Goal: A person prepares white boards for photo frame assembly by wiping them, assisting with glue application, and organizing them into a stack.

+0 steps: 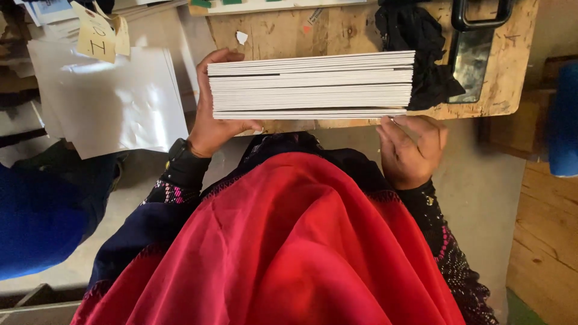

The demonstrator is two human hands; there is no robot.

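The worn wooden bench extends ahead of both hands and carries the work. A loose pile of large white paper sheets lies beyond the left hand, on its outer side, apart from it. The thick stack of white sheets with grey edges stands on edge at the near rim of the bench, between the two hands, with its layered edges facing the camera. A crumpled black cloth lies just beyond the right hand, touching the end of the stack on that side. A black-handled flat metal tool lies past the cloth, further out from the right hand.

The left hand is closed around the left end of the stack, with the thumb on the near face and the fingers wrapped over the top edge. The right hand is loosely curled and grips nothing; its fingertips touch the lower right corner of the stack from below.
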